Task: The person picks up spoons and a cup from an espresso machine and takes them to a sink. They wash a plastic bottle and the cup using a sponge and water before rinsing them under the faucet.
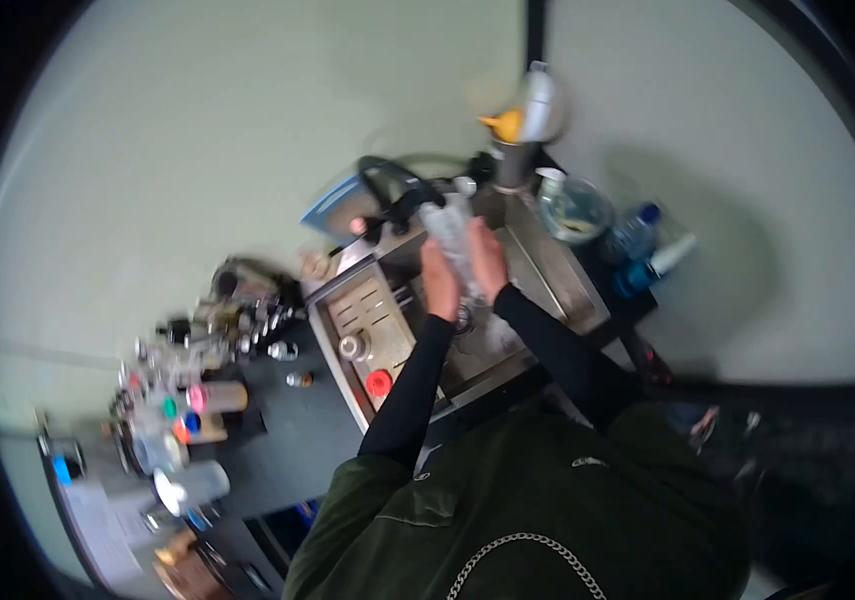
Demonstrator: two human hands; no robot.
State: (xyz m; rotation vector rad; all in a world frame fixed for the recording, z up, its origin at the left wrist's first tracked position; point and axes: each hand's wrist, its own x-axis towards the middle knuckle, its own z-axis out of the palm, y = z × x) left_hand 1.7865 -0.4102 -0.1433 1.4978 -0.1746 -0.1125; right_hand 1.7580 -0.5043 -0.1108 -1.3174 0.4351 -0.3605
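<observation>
Both my hands are over a steel sink (548, 265), beneath a black faucet (388, 180). My left hand (440, 280) and my right hand (488, 262) press from either side on a clear, whitish container (456, 232). Blur hides its exact kind. The fingers of both hands are closed along its sides. Left of my left hand, a slotted tray (363, 305) sits in the sink. On it lie a red lid (379, 383) and a small pale cup-like piece (354, 346).
Bottles and jars crowd the dark counter (293, 420) at left, with a pink-capped bottle (218, 397) among them. Right of the sink stand a clear tub (576, 212) and a blue bottle (634, 278). A grey canister (514, 165) stands behind the sink.
</observation>
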